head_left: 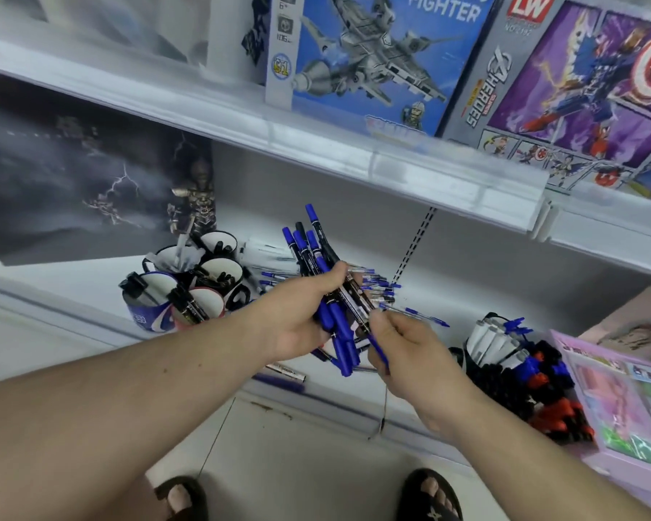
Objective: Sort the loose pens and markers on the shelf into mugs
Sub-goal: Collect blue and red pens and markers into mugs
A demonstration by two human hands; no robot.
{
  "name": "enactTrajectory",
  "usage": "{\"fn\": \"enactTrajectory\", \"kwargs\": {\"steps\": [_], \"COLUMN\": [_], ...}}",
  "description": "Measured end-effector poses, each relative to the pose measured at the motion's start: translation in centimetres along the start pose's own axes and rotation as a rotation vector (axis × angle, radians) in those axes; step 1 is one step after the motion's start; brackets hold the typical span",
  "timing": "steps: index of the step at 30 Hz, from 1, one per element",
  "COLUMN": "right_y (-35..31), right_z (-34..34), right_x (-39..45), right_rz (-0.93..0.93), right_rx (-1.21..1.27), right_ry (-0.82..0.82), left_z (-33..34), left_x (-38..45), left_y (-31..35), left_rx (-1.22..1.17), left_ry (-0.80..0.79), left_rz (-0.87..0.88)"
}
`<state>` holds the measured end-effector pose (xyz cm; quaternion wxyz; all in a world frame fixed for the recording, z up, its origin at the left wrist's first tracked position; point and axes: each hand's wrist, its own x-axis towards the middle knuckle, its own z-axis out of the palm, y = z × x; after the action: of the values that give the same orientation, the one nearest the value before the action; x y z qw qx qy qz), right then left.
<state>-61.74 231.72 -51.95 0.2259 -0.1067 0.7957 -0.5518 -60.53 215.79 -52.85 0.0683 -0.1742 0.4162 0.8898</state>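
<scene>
My left hand grips a bundle of blue and black markers, fanned upward and held above the white shelf. My right hand, just to its right, pinches one blue pen at the bundle's lower end. Behind the hands a pile of loose blue-capped pens lies on the shelf. Several mugs stand at the left, some holding black markers. A blue mug stands nearest the shelf's front.
A mug of white markers stands at the right beside a heap of black, red and blue markers. A pink box lies at far right. The upper shelf overhangs with toy boxes. A dark poster leans at left.
</scene>
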Motion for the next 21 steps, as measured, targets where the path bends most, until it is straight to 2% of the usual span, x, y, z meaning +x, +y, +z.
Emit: {"fn": "enactTrajectory", "kwargs": {"steps": [2, 4, 7, 10, 15, 18, 21], "right_y": [-0.4, -0.5, -0.8, -1.1, -0.8, -0.5, -0.1], "right_z": [0.2, 0.6, 1.4, 2.3, 3.6, 5.7, 8.6], "right_x": [0.2, 0.5, 1.5, 2.8, 5.9, 8.3, 11.1], "right_rz": [0.139, 0.193, 0.194, 0.119, -0.091, -0.183, -0.241], "right_rx": [0.21, 0.291, 0.382, 0.401, 0.225, 0.029, -0.173], "right_ry": [0.008, 0.031, 0.131, 0.234, 0.353, 0.309, 0.163], "left_z": [-0.7, -1.5, -3.0, -5.2, -11.5, -15.6, -17.9], "left_x": [-0.4, -0.5, -0.9, -1.0, -2.4, -3.3, -3.4], "left_y": [0.6, 0.8, 1.2, 2.0, 5.6, 7.7, 8.4], "left_rx": [0.031, 0.06, 0.092, 0.25, 0.688, 0.621, 0.536], "left_ry": [0.043, 0.087, 0.11, 0.126, 0.309, 0.433, 0.466], "left_rz": [-0.025, -0.034, -0.025, -0.022, 0.054, 0.112, 0.114]}}
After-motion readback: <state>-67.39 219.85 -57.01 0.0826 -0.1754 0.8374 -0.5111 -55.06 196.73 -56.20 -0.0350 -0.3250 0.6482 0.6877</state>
